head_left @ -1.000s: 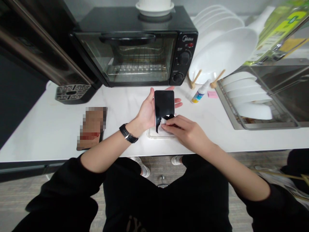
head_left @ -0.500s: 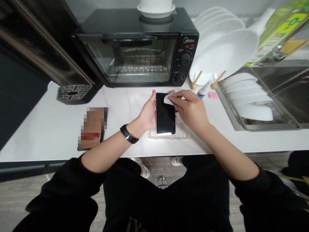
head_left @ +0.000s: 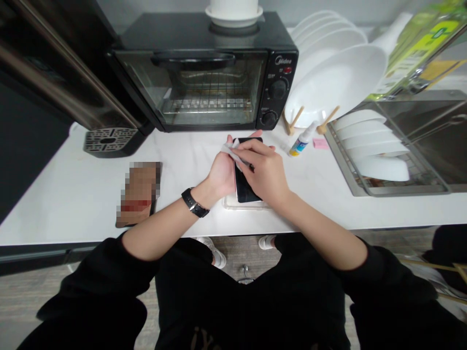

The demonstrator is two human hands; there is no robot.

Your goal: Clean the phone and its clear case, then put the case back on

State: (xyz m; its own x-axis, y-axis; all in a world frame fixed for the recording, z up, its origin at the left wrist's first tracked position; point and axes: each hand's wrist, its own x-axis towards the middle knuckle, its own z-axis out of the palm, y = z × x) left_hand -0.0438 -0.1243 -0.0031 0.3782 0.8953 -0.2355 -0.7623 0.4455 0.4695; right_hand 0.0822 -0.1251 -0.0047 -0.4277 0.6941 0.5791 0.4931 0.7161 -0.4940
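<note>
A black-screened smartphone (head_left: pixel 246 187) rests in my left hand (head_left: pixel 222 171), which grips it from the left side and from beneath. My right hand (head_left: pixel 265 167) lies over the phone and covers much of its screen. Between the right fingers is a pale grey cloth (head_left: pixel 233 149), pressed at the phone's upper left edge by my left thumb. Under the phone, on the white counter (head_left: pixel 189 160), lies a clear phone case (head_left: pixel 233 203), partly hidden. A small spray bottle (head_left: pixel 299 145) with a white top stands to the right of my hands.
Behind my hands sits a black toaster oven (head_left: pixel 204 92). White plates (head_left: pixel 339 73) lean in a rack at right, near a sink (head_left: pixel 350 175) holding white dishes. A pink slip (head_left: pixel 320 144) lies by the bottle. At left are a pixelated flat object (head_left: pixel 140 192) and a drip tray (head_left: pixel 109 141).
My right hand has moved left with the cloth, from the phone's upper right corner to its left edge. The spray bottle shows more fully now. My left hand still holds the phone.
</note>
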